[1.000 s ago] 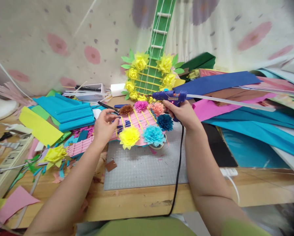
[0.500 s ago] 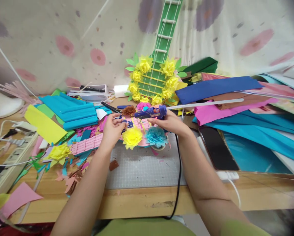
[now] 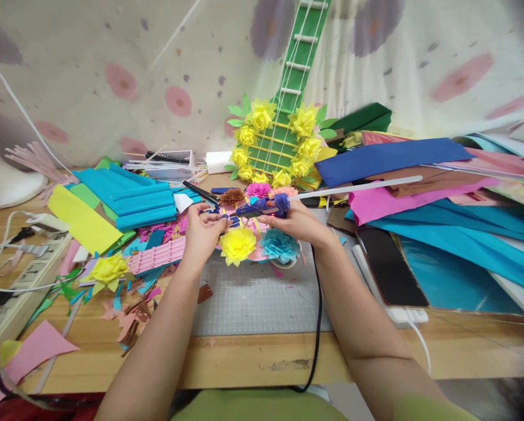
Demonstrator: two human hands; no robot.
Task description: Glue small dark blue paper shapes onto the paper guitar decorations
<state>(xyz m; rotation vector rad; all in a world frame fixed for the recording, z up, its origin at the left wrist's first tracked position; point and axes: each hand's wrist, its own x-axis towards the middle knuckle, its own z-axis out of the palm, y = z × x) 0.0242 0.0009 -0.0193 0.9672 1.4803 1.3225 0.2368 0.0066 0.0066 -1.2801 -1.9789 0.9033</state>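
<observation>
My right hand point(image 3: 299, 221) is wrapped round a blue glue gun point(image 3: 268, 206), with a long glue stick point(image 3: 358, 188) jutting from its back. The gun's nozzle points left at my left hand point(image 3: 207, 228), whose fingers pinch a small piece of dark blue paper point(image 3: 232, 221). Under both hands lies a pink paper guitar, its neck point(image 3: 159, 256) reaching to the left. On and around it are a yellow paper flower point(image 3: 238, 245), a blue one point(image 3: 279, 245), a brown one point(image 3: 231, 197) and a magenta one point(image 3: 258, 189).
A green paper guitar point(image 3: 273, 146) with yellow flowers leans at the back. Crepe paper sheets point(image 3: 393, 161) pile up at the right beside a phone point(image 3: 391, 266). Paper scraps point(image 3: 130, 318) and a power strip point(image 3: 23, 292) lie left. The gun's black cord point(image 3: 318, 327) crosses the cutting mat point(image 3: 253, 304).
The glue gun has moved a little left and down, bringing its nozzle to the blue paper in my left hand. The whole view has shifted slightly.
</observation>
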